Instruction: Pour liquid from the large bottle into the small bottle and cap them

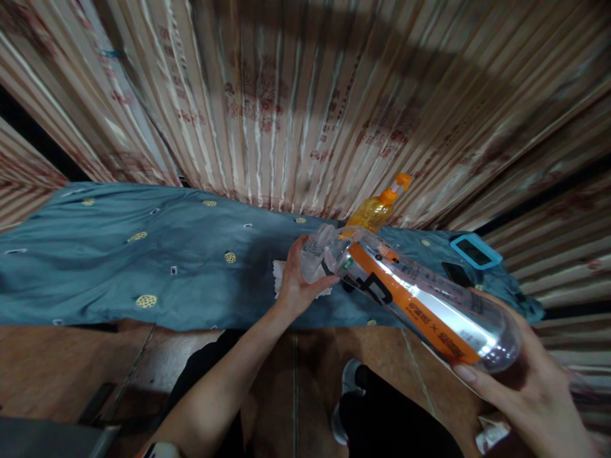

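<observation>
Our right hand [537,375] grips the clear bottle [415,299] around its bottom; our left hand [299,287] holds a small see-through thing [312,257] by its top.

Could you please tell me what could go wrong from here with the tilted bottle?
If the bottle holds liquid, which I cannot tell, some might drip onto the blue-green cloth. The right hand grips its base end, so the mouth end could wobble against the clear container in the left hand. The spray bottle beyond might get knocked.
</observation>
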Demonstrator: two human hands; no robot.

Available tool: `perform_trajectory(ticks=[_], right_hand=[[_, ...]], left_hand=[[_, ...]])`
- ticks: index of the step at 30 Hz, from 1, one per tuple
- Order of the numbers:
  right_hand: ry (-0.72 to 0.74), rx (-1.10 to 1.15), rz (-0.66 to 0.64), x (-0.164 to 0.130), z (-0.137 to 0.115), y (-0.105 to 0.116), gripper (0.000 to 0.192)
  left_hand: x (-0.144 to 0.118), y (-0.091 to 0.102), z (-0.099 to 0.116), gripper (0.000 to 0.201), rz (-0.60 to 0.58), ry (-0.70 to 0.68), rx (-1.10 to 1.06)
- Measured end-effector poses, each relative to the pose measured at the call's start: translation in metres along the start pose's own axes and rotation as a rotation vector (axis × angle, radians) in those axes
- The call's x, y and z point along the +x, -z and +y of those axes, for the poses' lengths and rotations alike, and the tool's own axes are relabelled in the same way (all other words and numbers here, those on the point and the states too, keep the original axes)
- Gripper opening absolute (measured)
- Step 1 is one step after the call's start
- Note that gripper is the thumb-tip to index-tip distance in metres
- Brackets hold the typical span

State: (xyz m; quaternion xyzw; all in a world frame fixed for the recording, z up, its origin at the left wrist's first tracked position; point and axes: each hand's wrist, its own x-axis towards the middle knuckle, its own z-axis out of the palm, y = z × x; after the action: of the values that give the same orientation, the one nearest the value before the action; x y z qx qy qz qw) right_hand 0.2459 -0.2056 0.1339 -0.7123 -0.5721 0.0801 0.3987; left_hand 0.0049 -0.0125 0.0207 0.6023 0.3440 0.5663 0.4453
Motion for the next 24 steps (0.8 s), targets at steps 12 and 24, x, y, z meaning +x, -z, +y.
perform_trajectory(ticks=[12,24], right_hand=[[0.032,0.003,0.024,0.0051,-0.0058,-0.0024,0.077],[0.040,-0.014,0.028,0.0050,-0.0042,-0.0025,0.079]], left_hand=[[-0.0003,0.0008,-0.0004,0.093,0.002,-0.009,0.008],[0.0005,0.0009,0.0009,0.096,-0.006,-0.015,0.028]])
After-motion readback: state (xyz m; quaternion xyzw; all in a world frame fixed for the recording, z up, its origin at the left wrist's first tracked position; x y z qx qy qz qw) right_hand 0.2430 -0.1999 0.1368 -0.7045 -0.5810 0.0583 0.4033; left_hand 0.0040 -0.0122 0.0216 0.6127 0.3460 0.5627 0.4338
